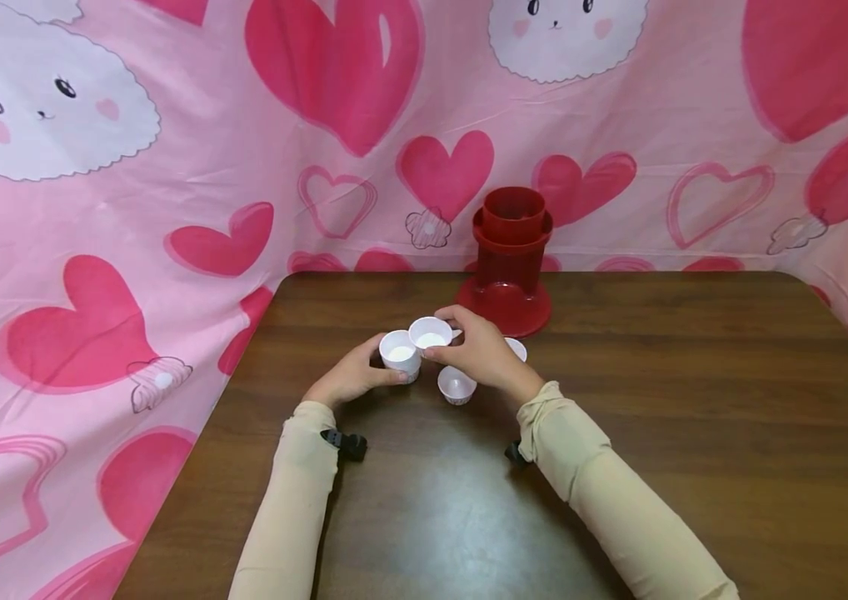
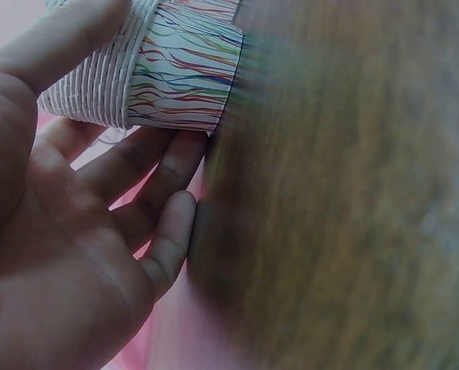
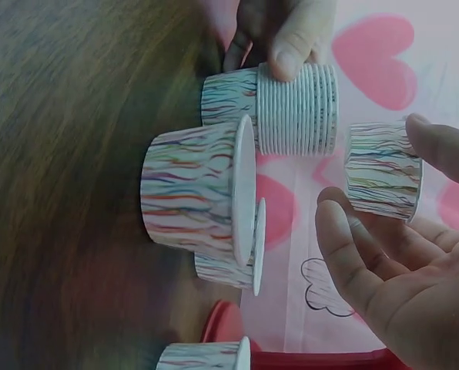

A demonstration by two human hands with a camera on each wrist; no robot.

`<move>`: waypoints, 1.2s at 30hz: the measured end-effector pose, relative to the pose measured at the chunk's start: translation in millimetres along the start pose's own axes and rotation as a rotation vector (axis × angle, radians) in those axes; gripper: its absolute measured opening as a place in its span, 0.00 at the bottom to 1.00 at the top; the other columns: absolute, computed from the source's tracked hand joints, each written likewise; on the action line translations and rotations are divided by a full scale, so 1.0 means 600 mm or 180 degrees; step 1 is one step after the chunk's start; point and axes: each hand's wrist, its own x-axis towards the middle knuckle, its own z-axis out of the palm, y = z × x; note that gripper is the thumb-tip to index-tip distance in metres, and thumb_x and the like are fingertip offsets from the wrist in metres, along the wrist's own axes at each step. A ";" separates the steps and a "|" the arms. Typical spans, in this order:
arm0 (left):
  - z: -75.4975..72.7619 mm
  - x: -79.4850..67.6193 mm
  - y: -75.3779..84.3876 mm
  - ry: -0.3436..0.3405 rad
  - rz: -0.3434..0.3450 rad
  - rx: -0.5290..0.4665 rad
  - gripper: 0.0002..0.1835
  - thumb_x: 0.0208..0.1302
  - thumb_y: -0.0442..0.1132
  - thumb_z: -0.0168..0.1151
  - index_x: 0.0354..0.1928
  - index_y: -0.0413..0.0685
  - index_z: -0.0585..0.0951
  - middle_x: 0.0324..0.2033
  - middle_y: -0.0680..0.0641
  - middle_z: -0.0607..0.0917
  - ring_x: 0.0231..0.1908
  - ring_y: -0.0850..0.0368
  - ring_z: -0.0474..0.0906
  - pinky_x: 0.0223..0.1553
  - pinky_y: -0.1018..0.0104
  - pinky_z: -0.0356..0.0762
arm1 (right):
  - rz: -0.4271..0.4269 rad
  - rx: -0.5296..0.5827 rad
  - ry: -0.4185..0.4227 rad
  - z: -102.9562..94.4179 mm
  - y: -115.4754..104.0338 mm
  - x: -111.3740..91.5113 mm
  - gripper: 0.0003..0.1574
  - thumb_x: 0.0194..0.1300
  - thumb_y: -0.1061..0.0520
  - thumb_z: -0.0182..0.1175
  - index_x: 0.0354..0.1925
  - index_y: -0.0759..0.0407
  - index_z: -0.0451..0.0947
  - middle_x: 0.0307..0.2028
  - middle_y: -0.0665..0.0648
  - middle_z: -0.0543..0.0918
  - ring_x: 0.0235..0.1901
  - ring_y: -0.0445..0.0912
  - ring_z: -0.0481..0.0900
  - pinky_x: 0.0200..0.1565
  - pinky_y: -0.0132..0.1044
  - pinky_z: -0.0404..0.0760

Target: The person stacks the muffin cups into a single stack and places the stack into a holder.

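Near the table's middle, my left hand [image 1: 352, 375] grips a stack of nested paper cups [image 3: 297, 108]. Thin wavy coloured lines run over the outside of the cups, and the rims are white. My right hand [image 1: 480, 348] pinches a single paper cup [image 3: 383, 169] between thumb and fingers. That cup is held up beside the top of the stack, its mouth facing up. Below my right hand stands a loose paper cup [image 1: 457, 387] on the table. Another paper cup [image 1: 517, 348] is partly hidden behind the right hand.
A red cylindrical stand [image 1: 510, 267] with a wide round base rises at the back of the wooden table [image 1: 694, 400]. Behind the table hangs a pink cloth [image 1: 619, 117] with hearts. In the right wrist view, a further loose cup [image 3: 202, 356] shows at the bottom edge.
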 end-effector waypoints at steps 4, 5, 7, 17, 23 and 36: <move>0.000 0.001 -0.001 -0.0006 0.0012 0.0024 0.39 0.58 0.46 0.76 0.70 0.53 0.70 0.60 0.47 0.77 0.61 0.47 0.69 0.65 0.43 0.62 | -0.0023 0.0013 0.0011 0.006 0.001 0.005 0.38 0.60 0.53 0.74 0.65 0.60 0.72 0.53 0.59 0.81 0.44 0.53 0.83 0.46 0.45 0.82; 0.000 0.002 -0.001 -0.0004 0.0013 0.0033 0.39 0.58 0.46 0.77 0.70 0.53 0.70 0.60 0.47 0.77 0.61 0.47 0.69 0.65 0.43 0.62 | -0.0034 -0.0006 0.0010 0.008 0.001 0.007 0.39 0.60 0.53 0.74 0.66 0.60 0.72 0.54 0.59 0.81 0.44 0.52 0.83 0.46 0.45 0.82; 0.000 0.002 -0.001 0.0002 0.0010 0.0046 0.39 0.58 0.46 0.77 0.70 0.53 0.70 0.60 0.47 0.77 0.61 0.47 0.70 0.65 0.44 0.63 | -0.0055 -0.0077 -0.0004 0.011 0.002 0.010 0.40 0.60 0.53 0.74 0.67 0.60 0.72 0.55 0.60 0.81 0.45 0.52 0.83 0.47 0.45 0.82; -0.001 0.002 -0.002 -0.0013 0.0005 0.0090 0.38 0.58 0.47 0.76 0.69 0.53 0.70 0.61 0.47 0.76 0.60 0.47 0.70 0.64 0.43 0.64 | -0.0063 -0.0060 -0.0023 0.028 -0.001 0.024 0.38 0.60 0.52 0.74 0.65 0.61 0.74 0.55 0.60 0.82 0.45 0.53 0.83 0.47 0.46 0.82; -0.002 0.003 -0.004 -0.0022 0.0049 0.0105 0.39 0.59 0.47 0.76 0.70 0.52 0.69 0.62 0.46 0.76 0.60 0.47 0.70 0.64 0.44 0.64 | -0.0153 0.0033 0.0033 0.039 -0.002 0.032 0.35 0.60 0.54 0.74 0.63 0.61 0.76 0.52 0.59 0.84 0.45 0.51 0.81 0.46 0.44 0.80; 0.001 0.005 -0.004 -0.0040 0.0040 0.0008 0.42 0.58 0.46 0.77 0.73 0.53 0.67 0.64 0.45 0.74 0.62 0.47 0.70 0.64 0.44 0.65 | -0.0234 0.0018 -0.0004 0.051 -0.016 0.034 0.36 0.61 0.55 0.74 0.65 0.61 0.75 0.57 0.60 0.82 0.55 0.52 0.79 0.57 0.47 0.76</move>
